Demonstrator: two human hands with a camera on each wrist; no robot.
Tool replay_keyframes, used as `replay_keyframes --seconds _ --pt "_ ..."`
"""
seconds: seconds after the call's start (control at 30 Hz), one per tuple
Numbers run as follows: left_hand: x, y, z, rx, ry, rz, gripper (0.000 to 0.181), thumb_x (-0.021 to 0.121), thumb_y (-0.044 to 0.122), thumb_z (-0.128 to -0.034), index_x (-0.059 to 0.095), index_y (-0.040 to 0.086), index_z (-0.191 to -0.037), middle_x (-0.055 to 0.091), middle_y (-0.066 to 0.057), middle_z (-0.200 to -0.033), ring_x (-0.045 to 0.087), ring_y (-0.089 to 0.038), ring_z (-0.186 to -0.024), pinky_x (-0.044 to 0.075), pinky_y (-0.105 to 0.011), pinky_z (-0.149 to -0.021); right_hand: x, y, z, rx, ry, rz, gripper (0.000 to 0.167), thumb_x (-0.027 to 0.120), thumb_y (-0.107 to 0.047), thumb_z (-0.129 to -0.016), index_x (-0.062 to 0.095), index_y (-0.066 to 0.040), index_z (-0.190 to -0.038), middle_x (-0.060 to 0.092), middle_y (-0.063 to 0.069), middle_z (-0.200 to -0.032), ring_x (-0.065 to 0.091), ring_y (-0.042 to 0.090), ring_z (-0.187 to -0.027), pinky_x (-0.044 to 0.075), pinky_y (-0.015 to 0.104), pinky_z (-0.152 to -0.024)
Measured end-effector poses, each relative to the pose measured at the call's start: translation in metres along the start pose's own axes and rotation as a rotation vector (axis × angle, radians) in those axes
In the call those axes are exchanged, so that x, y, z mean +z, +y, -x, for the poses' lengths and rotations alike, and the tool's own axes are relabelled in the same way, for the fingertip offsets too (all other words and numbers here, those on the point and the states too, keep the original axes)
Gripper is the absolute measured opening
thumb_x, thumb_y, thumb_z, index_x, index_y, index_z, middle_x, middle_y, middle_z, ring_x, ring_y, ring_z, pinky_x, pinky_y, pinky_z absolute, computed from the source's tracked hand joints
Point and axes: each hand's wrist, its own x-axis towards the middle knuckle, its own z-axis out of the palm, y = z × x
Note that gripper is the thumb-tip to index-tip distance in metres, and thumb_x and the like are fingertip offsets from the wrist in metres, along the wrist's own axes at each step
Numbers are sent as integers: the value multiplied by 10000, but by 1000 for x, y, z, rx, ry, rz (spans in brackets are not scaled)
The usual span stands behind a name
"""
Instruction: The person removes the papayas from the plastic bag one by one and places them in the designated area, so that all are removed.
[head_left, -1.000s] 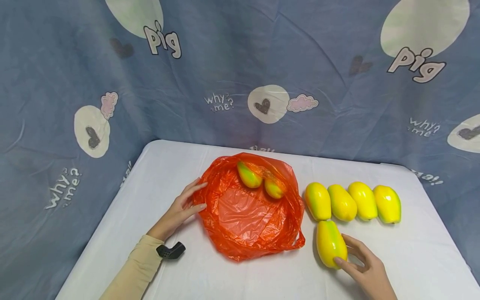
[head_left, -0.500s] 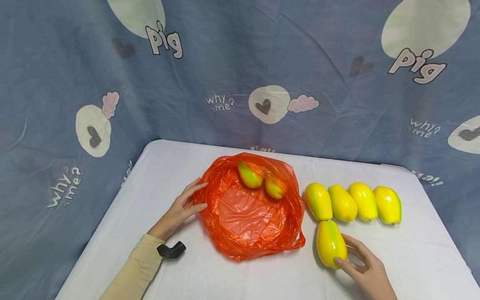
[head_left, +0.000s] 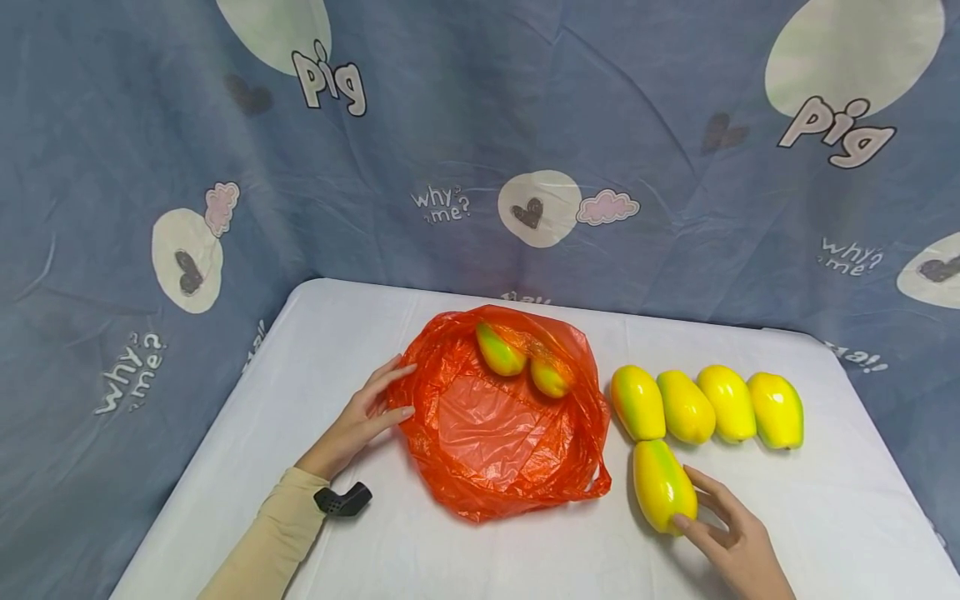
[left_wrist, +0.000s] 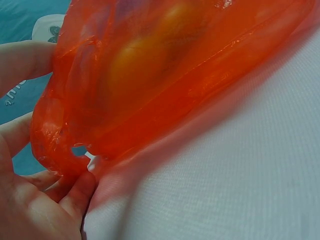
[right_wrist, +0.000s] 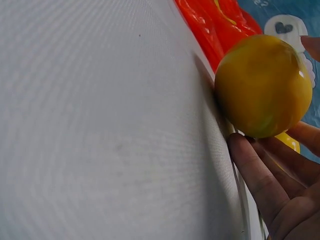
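Note:
A red plastic bag [head_left: 487, 442] lies spread with its mouth facing up, and two mangoes [head_left: 501, 350] lie in its far part. My left hand [head_left: 365, 419] is at the bag's left rim, thumb and forefinger spread and touching the film. In the left wrist view, fingers [left_wrist: 30, 197] rest against the bag [left_wrist: 145, 95] beside a loop in it. At the bag's right, my right hand [head_left: 731, 533] holds a yellow-green mango [head_left: 662, 487] between thumb and fingers. In the right wrist view, the fingers [right_wrist: 265, 190] lie against the mango's [right_wrist: 262, 87] lower side.
A row of several mangoes [head_left: 705, 404] lies to the right of the bag; the leftmost is close to the held one. The white-covered table [head_left: 540, 558] ends at a blue printed curtain [head_left: 450, 125]. A black wrist device [head_left: 343, 500] is strapped to the left wrist.
The mango in the right hand has turned slightly, its near end swinging a little to the right. The left hand, the bag and the row have stayed put.

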Motion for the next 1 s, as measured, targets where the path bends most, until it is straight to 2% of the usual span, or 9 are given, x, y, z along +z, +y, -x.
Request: replay_keyframes --seconds 0.1,0.13,0.17,0.27,0.37,0.4,0.67,1.0 --pt "0 -1 0 7 -1 -2 639 692 156 -976 447 185 -1566 106 -39 -1746 63 -327 -1625 259 4 -1103 0 1 0 -1 8 -8 790 728 -527 -925 403 -202 -1568 434 75 -1618 527 -143 -1155 592 236 -929" --pt "0 -1 0 6 0 -1 640 692 156 -976 447 185 -1566 106 -38 -1746 64 -325 -1625 259 4 -1103 0 1 -1 3 9 -10 797 737 -526 -917 403 -210 -1568 438 68 -1616 481 -208 -1107 583 199 -914" --pt "0 -1 0 3 1 0 639 693 157 -975 448 187 -1565 108 -33 -1745 66 -319 -1625 259 4 -1105 0 1 -1 5 11 -12 804 747 -524 -910 404 -213 -1567 441 67 -1614 478 -217 -1101 577 181 -906" --pt "0 -1 0 -1 3 2 639 695 157 -975 450 192 -1564 112 -23 -1744 72 -308 -1625 259 4 -1105 1 1 -1 4 17 -7 817 759 -521 -901 404 -209 -1567 443 76 -1613 588 34 -1259 594 228 -928" --pt "0 -1 0 0 2 5 640 693 154 -976 447 191 -1565 110 -24 -1744 69 -308 -1626 256 4 -1108 1 2 -1 4 22 1 833 765 -521 -896 397 -199 -1570 440 88 -1616 518 352 -1391 606 312 -959" --pt "0 -1 0 2 2 5 640 693 153 -976 446 190 -1566 108 -26 -1744 67 -310 -1626 255 3 -1108 1 2 -1 3 22 0 838 767 -519 -896 392 -195 -1572 435 90 -1618 494 388 -1406 604 331 -968" --pt "0 1 1 -10 6 -13 633 696 186 -978 455 241 -1561 110 -3 -1744 67 -292 -1626 263 5 -1097 2 1 -1 0 26 0 886 782 -519 -880 365 -181 -1584 417 100 -1627 477 399 -1418 598 370 -990" --pt "0 2 1 -11 5 -21 634 699 188 -976 458 244 -1560 117 5 -1743 69 -288 -1625 260 5 -1096 1 -2 3 -6 39 16 922 785 -518 -879 340 -140 -1593 435 180 -1596 454 419 -1413 562 527 -1032"
